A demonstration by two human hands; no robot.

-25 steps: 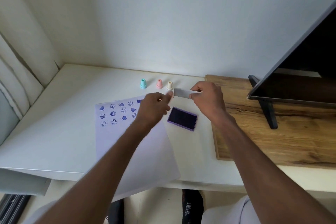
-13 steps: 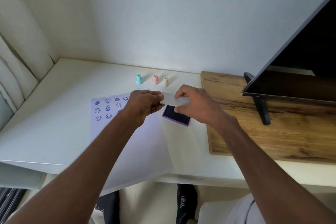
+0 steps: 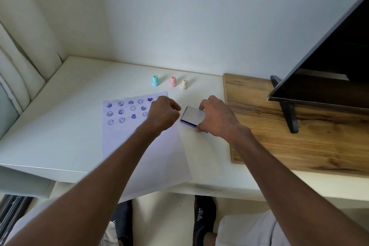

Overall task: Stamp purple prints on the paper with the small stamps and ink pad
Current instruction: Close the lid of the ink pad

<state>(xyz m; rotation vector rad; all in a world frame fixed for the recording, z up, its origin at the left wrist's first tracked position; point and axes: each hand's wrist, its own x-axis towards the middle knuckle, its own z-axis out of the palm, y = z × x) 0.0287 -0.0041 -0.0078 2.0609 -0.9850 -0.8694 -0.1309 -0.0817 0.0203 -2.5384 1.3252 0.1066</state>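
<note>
Under the right hand (image 3: 216, 117) lies the ink pad (image 3: 190, 122), a purple tray on the white table (image 3: 60, 126). That hand grips the pale lid (image 3: 193, 115) by its far and near edges, thumb at the near corner and fingers curled over the far one. The lid sits on the pad slightly askew, with a dark strip of the ink surface and the purple rim showing along its left side. Just left of the lid, the left hand (image 3: 162, 113) is curled into a loose fist with nothing visible in it; its knuckles are close to the lid's left edge, though whether they touch it cannot be told. This hand rests over the upper right corner of the paper (image 3: 139, 156), which runs back toward the person and overhangs the table's near edge. Left of the left hand, the sheet carries rows of purple prints (image 3: 127, 111), smiley faces and hearts. Beyond both hands, near the wall, stand three small stamps in a row: a teal stamp (image 3: 155, 80), a pink stamp (image 3: 173, 81) and a cream stamp (image 3: 184, 83), all upright and apart from one another. Right of the right hand lies a wooden board (image 3: 299, 136) bearing a dark screen (image 3: 329, 70) on its stand.
</note>
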